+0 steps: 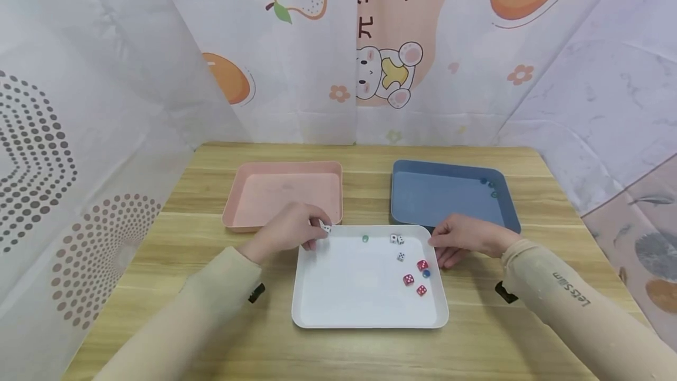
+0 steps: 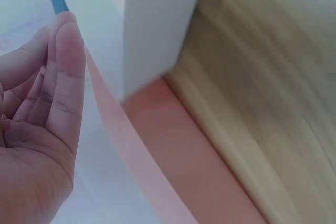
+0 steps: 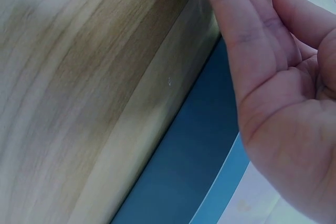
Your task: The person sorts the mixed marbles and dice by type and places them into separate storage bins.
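Note:
My left hand (image 1: pixel 296 228) pinches a white die (image 1: pixel 325 227) between thumb and fingers, over the far left corner of the white tray (image 1: pixel 346 287). In the left wrist view the fingertips of that hand (image 2: pixel 58 82) meet, and the die is hidden. At the tray's far right, my right hand (image 1: pixel 468 237) grips the rim, thumb at the inner side and fingers outside. Inside the white tray lie white dice (image 1: pixel 400 256), red dice (image 1: pixel 408 280), a blue glass bead (image 1: pixel 426 274) and a green glass bead (image 1: pixel 365 239).
Behind the white tray, a pink tray (image 1: pixel 288 193) stands at the left and a blue tray (image 1: pixel 444 193) at the right. Several small blue and green beads (image 1: pixel 494 194) lie in the blue one. A printed curtain (image 1: pixel 312 75) hangs behind the wooden table (image 1: pixel 254 334).

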The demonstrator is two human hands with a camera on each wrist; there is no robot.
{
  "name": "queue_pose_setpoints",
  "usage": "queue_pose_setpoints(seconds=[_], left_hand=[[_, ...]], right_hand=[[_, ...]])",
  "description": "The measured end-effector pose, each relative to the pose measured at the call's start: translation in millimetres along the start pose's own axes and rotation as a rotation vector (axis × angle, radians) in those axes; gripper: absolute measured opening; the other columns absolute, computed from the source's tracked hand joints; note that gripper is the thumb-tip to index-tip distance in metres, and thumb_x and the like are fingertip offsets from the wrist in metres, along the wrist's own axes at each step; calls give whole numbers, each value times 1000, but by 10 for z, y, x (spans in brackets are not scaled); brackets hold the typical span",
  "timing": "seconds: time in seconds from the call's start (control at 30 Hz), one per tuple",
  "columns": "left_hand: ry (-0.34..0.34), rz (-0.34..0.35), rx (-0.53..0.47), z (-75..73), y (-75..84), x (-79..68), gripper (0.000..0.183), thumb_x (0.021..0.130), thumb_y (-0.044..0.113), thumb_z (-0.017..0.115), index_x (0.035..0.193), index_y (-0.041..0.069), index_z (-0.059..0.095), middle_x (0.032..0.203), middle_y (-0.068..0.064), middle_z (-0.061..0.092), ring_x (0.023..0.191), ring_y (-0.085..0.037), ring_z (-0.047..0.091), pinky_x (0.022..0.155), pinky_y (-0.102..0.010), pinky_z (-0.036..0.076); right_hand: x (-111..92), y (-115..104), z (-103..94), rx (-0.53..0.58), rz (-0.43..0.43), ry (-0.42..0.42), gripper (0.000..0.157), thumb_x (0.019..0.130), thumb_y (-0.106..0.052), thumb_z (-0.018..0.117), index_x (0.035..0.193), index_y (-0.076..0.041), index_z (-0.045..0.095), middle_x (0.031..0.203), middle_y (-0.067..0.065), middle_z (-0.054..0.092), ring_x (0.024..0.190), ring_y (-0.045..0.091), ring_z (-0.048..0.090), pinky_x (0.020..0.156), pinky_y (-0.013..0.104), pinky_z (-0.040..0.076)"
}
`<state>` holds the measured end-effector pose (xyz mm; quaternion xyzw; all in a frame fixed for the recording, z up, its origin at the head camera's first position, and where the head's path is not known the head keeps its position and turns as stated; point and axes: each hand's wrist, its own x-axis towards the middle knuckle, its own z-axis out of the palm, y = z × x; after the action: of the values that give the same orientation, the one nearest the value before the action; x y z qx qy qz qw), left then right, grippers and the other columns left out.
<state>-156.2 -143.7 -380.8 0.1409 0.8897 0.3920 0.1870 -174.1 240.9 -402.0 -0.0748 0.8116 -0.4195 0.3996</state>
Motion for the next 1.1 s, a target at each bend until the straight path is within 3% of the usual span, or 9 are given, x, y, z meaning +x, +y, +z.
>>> queue_pose_setpoints(seconds=[0.23,0.37,0.5,0.83,1.1], left_hand=[[71,-9,-6,-278,-147,-3,16,91,6,75,108,4,74,78,-9,67,60,-23,69,62,-43,62],[103,-18,-23,-381,-247,17,18,91,4,74,108,-1,72,77,-13,68,59,-21,69,61,-39,63],[100,-49,-41,-431,-334,52,17,91,2,73,107,-4,72,78,-19,68,60,-20,67,61,-33,62],[88,-97,-46,-489,-428,189,20,89,-4,69,109,-5,71,79,-24,68,58,-22,63,60,-31,58],[68,-155,0,-569,-456,334,19,93,-2,69,112,-3,71,82,-22,70,63,-23,65,63,-33,60]], right_hand=[[7,4,-26,-5,8,9,23,103,-18,62,109,1,74,87,12,74,83,25,74,77,39,64],[14,-6,-30,-12,10,13,23,103,-18,62,108,0,74,87,12,74,83,24,74,77,38,64],[5,-13,-20,-7,6,10,22,103,-17,62,107,1,74,87,13,74,82,25,74,77,39,64],[-9,9,-4,-8,-1,12,22,103,-18,62,105,1,75,87,13,75,83,26,74,77,39,64],[5,31,1,-7,-1,16,23,102,-19,63,108,0,75,88,12,75,84,26,74,77,39,64]])
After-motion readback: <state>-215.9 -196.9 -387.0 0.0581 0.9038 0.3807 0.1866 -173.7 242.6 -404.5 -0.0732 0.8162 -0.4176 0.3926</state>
